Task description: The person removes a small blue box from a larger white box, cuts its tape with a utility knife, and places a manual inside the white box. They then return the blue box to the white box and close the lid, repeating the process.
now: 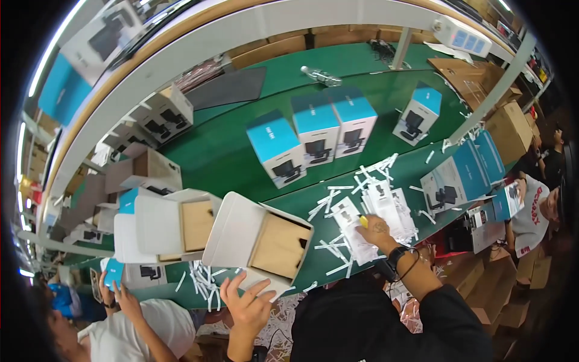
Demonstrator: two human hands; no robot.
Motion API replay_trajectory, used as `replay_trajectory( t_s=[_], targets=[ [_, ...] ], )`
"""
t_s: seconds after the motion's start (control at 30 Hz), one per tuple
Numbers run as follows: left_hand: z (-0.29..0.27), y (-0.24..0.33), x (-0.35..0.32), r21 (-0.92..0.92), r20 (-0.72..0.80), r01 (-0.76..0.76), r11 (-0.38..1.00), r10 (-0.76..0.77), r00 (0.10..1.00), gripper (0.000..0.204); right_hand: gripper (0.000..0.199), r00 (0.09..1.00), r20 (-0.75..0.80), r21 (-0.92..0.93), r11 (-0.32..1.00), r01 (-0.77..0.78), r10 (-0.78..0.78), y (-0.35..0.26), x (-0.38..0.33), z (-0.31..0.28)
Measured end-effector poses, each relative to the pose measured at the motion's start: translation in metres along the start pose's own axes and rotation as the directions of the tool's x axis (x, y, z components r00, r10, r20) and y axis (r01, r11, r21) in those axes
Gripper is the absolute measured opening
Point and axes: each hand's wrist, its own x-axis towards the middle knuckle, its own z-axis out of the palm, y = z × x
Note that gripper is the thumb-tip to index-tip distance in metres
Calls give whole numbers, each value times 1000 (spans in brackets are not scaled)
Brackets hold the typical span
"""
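Observation:
An open white carton (pixel 224 232) stands in front of me with its lid raised. Inside it lies a brown cardboard insert (pixel 278 244). My left hand (pixel 248 303) is at the near flap of this carton, fingers spread and nothing held. To the right, my right hand (pixel 377 230) is over a pile of printed white leaflets (pixel 381 199), with something yellow at a fingertip. Its fingers are curled at the edge of one leaflet (pixel 348 218); the exact grip is partly hidden. A dark band with a cable is on my right wrist.
Several blue-topped boxes (pixel 274 136) stand across the green bench (pixel 211 154). A second open carton (pixel 163 223) is beside mine on the left. Paper strips (pixel 205 283) lie scattered. A clear bottle (pixel 321 76) lies farther back. Co-workers sit at left (pixel 139 326) and right (pixel 531 208).

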Motion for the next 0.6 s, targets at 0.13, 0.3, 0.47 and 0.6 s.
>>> replay_trajectory(
  t_s=[0.13,0.3,0.47,0.6],
  targets=[
    [-5,11,-31,-23,-77,176,984,-178,981,20,57,961,-264,-69,995,70,-86,21,-2,22],
    [-5,14,-53,-377,-174,339,862,-425,888,58,56,987,11,-36,987,-158,159,22,-18,-17],
    [16,11,-51,-742,220,550,383,-637,739,93,54,955,-292,88,996,-15,40,-8,-68,-58],
    [29,0,-62,-860,349,502,91,-613,709,91,18,868,-491,799,357,484,-77,-167,-177,-137]
  ],
)
